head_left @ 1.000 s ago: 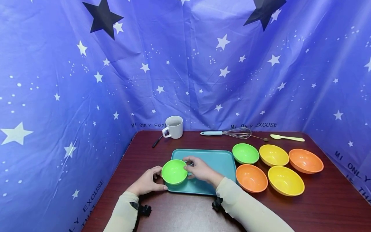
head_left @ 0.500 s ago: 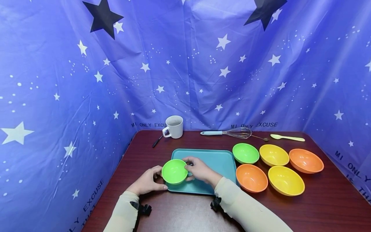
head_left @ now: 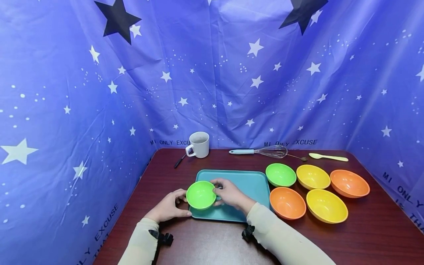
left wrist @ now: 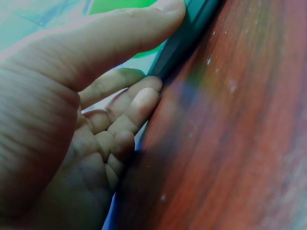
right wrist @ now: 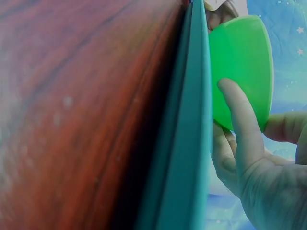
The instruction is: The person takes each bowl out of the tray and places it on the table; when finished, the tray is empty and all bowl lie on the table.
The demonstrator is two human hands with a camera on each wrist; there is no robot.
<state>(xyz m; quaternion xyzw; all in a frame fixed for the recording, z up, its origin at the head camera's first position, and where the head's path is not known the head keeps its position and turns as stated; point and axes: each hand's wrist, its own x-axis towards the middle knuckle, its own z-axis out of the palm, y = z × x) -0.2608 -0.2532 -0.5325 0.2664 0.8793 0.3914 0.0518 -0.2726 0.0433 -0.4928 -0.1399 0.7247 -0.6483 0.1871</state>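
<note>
In the head view a small green bowl [head_left: 201, 195] is at the left end of the teal tray [head_left: 246, 189]. My right hand [head_left: 230, 193] grips its right side, the thumb at the rim and the other fingers along the outer wall, as the right wrist view shows on the green bowl [right wrist: 242, 67]. The bowl stands upright, its base right at the tray's surface. My left hand [head_left: 168, 207] holds the tray's near left corner. In the left wrist view its thumb lies over the tray rim [left wrist: 175, 43] and its curled fingertips meet the edge.
Right of the tray sit a green bowl [head_left: 280, 175], two yellow bowls [head_left: 313, 177] and two orange bowls [head_left: 287, 203]. Behind stand a white mug [head_left: 199, 145], a black-handled utensil [head_left: 180, 161], a whisk [head_left: 258, 151] and a pale yellow knife [head_left: 328, 157]. A starry curtain [head_left: 215, 81] encloses the table.
The green bowl in my right hand has shifted slightly to the right and away from me over the tray. My left hand stays at the tray corner.
</note>
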